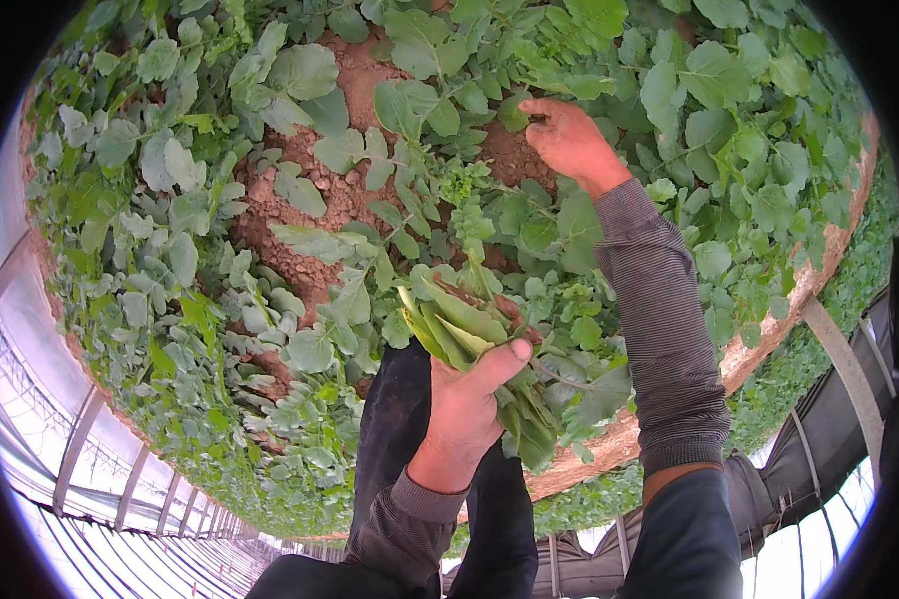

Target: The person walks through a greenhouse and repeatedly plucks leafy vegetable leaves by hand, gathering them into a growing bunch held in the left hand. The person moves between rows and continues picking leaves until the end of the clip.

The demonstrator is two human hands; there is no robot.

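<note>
In front of my legs, my left hand is closed around a bunch of picked green leaves. The thumb lies across the bunch, and leaves stick out on both sides of the fist. Some brownish, withered bits show among them. Farther out, my right hand reaches low into the leafy plants, over a patch of bare soil. Its thumb and fingers are apart, with a small green leaf just beyond the fingertips. Whether they touch that leaf I cannot tell.
Leafy crop plants with lobed leaves grow densely all around. Reddish, crumbly soil shows between them at left. A pale dirt strip runs along the right. Greenhouse arches and plastic sheeting line the edges.
</note>
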